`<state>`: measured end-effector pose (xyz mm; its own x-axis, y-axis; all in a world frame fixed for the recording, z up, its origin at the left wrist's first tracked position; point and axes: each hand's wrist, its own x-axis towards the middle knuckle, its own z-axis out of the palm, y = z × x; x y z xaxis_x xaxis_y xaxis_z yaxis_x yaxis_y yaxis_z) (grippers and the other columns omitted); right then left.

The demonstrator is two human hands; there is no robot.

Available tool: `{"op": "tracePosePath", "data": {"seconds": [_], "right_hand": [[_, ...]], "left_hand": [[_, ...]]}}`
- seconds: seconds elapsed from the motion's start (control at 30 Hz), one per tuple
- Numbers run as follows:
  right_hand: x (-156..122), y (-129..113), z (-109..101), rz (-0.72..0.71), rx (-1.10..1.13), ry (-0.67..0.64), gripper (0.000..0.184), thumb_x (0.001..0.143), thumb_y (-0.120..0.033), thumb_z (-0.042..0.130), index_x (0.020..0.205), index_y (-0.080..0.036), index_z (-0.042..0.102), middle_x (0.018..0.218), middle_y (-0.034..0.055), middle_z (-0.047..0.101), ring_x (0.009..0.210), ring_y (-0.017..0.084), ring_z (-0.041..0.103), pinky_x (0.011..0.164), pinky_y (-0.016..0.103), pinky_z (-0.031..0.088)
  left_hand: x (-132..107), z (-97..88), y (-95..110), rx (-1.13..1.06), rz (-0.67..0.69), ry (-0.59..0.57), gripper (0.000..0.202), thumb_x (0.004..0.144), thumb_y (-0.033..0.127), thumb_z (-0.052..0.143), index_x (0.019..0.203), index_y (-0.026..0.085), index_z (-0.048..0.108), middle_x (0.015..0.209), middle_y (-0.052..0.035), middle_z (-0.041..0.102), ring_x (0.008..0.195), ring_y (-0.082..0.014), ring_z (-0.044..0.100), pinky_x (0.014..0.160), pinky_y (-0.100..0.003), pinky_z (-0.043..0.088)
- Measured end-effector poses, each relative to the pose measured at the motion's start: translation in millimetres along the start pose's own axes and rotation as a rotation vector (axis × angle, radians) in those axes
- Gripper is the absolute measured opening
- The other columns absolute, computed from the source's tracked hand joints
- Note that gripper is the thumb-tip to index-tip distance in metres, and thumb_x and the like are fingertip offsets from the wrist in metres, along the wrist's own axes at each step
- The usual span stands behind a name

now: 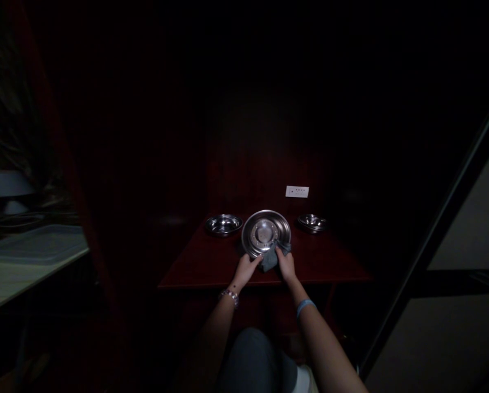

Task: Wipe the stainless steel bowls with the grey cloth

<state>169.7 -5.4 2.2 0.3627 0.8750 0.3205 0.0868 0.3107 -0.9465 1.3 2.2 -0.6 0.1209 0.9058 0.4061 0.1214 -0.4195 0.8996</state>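
Observation:
A shiny steel plate point(264, 231) stands tilted toward me on a dark red table point(212, 262). My left hand point(246, 268) grips its lower left rim, fingers curled round the edge. My right hand point(286, 266) presses a grey cloth point(271, 256) against the plate's lower right part, fingers closed on the cloth. A metal bracelet sits on my left wrist and a blue band on my right.
One steel bowl point(224, 224) rests at the back left of the table and another point(312, 222) at the back right. A small white panel point(297, 191) shows on the dark wall behind. A pale counter with a tray point(31, 245) lies far left.

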Motion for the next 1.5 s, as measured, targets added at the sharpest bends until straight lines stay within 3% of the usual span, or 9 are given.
{"op": "tracePosePath", "data": {"seconds": [0.6,0.8,1.2,1.5], "right_hand": [[-0.3,3.4,6.3,-0.017,0.093,0.005,0.042,0.075,-0.052,0.064,0.097,-0.019,0.075,0.102,0.0084,0.077,0.1,0.029,0.07,0.09,0.039,0.053],[-3.3,-2.7,3.5,-0.019,0.055,0.009,0.044,0.076,-0.053,0.063,0.099,-0.018,0.075,0.103,0.0077,0.077,0.101,0.028,0.07,0.092,0.037,0.052],[0.2,0.8,1.8,-0.01,0.044,0.001,0.046,0.075,-0.054,0.063,0.101,-0.018,0.075,0.103,0.0076,0.077,0.101,0.027,0.069,0.092,0.037,0.051],[0.1,3.0,0.8,0.021,0.016,0.019,0.044,0.074,-0.055,0.063,0.093,-0.017,0.075,0.096,0.0071,0.077,0.097,0.027,0.07,0.087,0.035,0.053]], "left_hand": [[-0.5,-3.7,0.1,0.008,-0.035,0.031,0.04,0.076,0.044,0.066,0.099,0.012,0.072,0.107,-0.0144,0.075,0.105,-0.0284,0.068,0.095,-0.038,0.05],[-3.7,-2.2,7.5,-0.008,-0.026,0.034,0.036,0.077,0.041,0.066,0.099,0.013,0.072,0.108,-0.0143,0.075,0.104,-0.0274,0.068,0.095,-0.039,0.049],[-2.3,-1.7,1.8,0.046,-0.022,0.035,0.036,0.078,0.043,0.065,0.097,0.012,0.072,0.105,-0.0144,0.075,0.1,-0.0259,0.069,0.093,-0.037,0.05],[-3.8,-0.4,4.5,0.016,-0.038,0.042,0.036,0.078,0.043,0.065,0.096,0.012,0.071,0.103,-0.0141,0.076,0.097,-0.0264,0.07,0.088,-0.037,0.052]]}}
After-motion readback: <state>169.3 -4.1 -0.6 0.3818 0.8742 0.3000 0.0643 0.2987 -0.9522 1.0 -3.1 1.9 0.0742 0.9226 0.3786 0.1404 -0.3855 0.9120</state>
